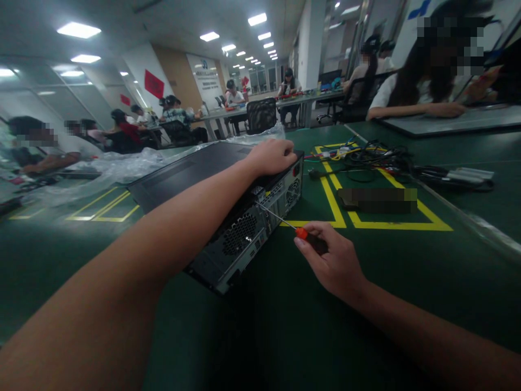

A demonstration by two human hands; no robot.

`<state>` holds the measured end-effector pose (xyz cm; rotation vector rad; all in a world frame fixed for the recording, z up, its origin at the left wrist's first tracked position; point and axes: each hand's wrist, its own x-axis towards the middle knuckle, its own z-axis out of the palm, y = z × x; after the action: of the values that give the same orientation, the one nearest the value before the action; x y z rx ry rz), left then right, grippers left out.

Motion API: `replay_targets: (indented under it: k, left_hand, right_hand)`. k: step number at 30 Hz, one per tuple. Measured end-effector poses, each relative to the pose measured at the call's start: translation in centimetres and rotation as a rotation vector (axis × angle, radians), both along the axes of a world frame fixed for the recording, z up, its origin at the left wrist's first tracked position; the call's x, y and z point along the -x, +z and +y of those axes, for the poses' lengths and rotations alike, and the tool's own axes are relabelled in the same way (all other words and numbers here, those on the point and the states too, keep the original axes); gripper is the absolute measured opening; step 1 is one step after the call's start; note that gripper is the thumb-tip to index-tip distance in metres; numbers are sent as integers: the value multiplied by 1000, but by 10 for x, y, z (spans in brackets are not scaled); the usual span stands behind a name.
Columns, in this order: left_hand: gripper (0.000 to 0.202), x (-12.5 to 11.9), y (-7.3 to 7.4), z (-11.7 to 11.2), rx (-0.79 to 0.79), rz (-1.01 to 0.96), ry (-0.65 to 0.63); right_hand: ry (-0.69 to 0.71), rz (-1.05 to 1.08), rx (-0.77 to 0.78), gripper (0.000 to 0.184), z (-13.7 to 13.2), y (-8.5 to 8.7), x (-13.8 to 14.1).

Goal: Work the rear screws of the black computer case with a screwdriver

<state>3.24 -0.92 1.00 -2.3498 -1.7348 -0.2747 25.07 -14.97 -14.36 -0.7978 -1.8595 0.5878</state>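
Two bare hands at a black case (195, 171). Case lies left of centre on the green surface (407, 258), back panel (240, 236) turned toward the near right. Left hand (272, 156) on top of the case at its right end, fingers bent; cannot tell whether they grip the edge. Right hand (331, 258), right of the case, pinches a screwdriver (302, 233) by its orange-and-black handle between thumb and fingers. Shaft slants far left, tip at the upper part of the back panel; cannot tell if seated in a screw. To the right, yellow tape (399, 225) and a dark bar, blurred. Beyond these, tangled cables (366, 157). Clear wrap (101, 171) on the far left. Far right, a seated person (431, 108) at a flat panel (451, 124).
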Motion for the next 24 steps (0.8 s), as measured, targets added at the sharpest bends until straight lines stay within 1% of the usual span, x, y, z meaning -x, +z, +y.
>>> replay_targets:
  k: [5,10,15,18,21,24]
  left_hand:
    - [31,0,0,-1,10,-27,-1]
    - [31,-1,0,-1,8,-46,1]
    - [31,-1,0,-1,11,-42,-8]
    - [30,0,0,-1,12,-43,-7]
    - [30,0,0,-1,15,-39,-3]
    - [31,0,0,0,9,-26,-10]
  right_hand:
    - [5,6,-10,14,1,-1,0]
    - [-4,-23,-61,13,2,0,-2]
    - [32,-36,-103,18,3,2,-2]
    - [2,-18,-91,16,2,-2,-2]
    - [-28,5,-64,23,2,-5,-1]
    - [-5,4,-53,17,2,-5,-1]
